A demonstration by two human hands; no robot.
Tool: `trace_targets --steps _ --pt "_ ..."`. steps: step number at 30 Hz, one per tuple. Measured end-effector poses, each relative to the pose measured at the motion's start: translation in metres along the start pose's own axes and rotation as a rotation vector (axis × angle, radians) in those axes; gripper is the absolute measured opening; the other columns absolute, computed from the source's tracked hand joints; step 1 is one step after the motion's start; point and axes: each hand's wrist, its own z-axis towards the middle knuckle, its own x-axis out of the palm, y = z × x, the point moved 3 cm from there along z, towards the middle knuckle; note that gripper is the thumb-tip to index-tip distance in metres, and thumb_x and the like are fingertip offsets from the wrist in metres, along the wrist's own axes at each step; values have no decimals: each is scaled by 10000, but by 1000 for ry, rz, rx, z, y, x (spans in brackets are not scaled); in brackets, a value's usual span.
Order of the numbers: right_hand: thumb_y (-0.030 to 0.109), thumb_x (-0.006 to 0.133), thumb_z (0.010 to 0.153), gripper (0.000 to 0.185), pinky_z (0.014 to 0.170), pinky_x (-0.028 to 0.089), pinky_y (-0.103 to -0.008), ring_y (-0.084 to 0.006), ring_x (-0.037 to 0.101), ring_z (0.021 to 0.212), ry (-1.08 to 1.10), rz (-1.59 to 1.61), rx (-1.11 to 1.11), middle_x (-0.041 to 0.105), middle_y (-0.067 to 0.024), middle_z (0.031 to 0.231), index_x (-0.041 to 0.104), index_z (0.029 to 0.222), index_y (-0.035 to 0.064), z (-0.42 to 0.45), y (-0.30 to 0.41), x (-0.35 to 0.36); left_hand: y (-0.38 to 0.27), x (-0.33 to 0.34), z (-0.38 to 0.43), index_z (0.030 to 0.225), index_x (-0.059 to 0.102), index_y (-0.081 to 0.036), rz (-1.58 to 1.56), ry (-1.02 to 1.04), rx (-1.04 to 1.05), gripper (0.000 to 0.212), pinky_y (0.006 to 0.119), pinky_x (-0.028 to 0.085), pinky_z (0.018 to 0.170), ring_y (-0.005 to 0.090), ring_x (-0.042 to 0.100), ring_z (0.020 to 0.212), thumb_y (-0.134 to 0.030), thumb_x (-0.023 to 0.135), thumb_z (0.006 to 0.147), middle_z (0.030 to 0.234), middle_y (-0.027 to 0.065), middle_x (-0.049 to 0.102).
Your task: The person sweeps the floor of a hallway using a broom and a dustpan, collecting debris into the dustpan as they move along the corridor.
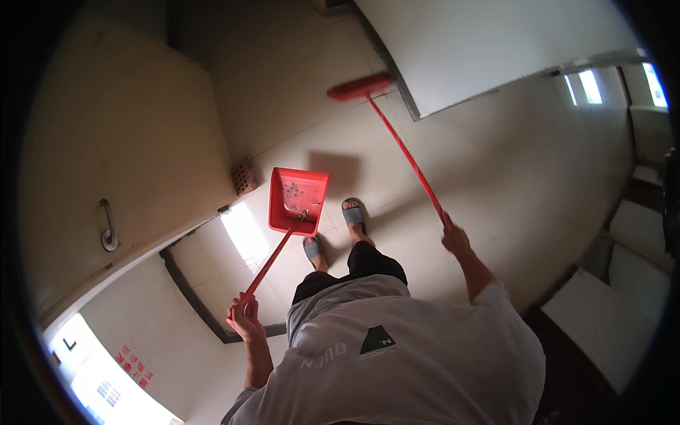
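Note:
My left hand (246,314) grips the handle of a red plastic dustpan (299,194), whose pan is ahead of my feet and looks lifted off the tiled floor. Bits of dark debris lie inside the pan, mostly near its handle side. Around the upper end of a red broom's shaft, my right hand (456,237) is closed. The broom's red head (360,87) is farther out, beside the dark baseboard at a white wall's corner. Whether its bristles touch the floor I cannot tell.
At left stands a door (133,149) with a metal handle (108,228). A brick with holes (244,177) sits by its lower edge. A white wall (494,42) juts out at the top, and pale panels (595,324) stand at lower right. My sandalled feet are on the tiles.

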Motion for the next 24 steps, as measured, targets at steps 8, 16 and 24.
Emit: trace_targets --steps 8,16,24 --pt "178 444 883 550 787 475 -441 -379 573 944 187 -20 490 589 -188 1085 256 1396 244 -263 -39 -11 -15 30 72 902 549 -42 5 222 54 144 330 519 665 244 608 771 -142 590 806 961 126 611" --pt "176 465 902 450 599 478 -362 -272 597 695 -35 174 562 618 -132 895 389 1344 215 -381 -81 22 -18 14 97 883 549 -67 32 306 17 96 311 517 679 212 585 771 -76 570 791 965 100 598" --pt "253 441 926 306 362 329 -299 -132 434 425 -196 465 808 497 -40 623 516 1216 195 -303 -26 -10 -2 -32 103 856 541 -74 50 209 -9 88 299 506 652 190 558 729 -59 573 774 929 90 589"
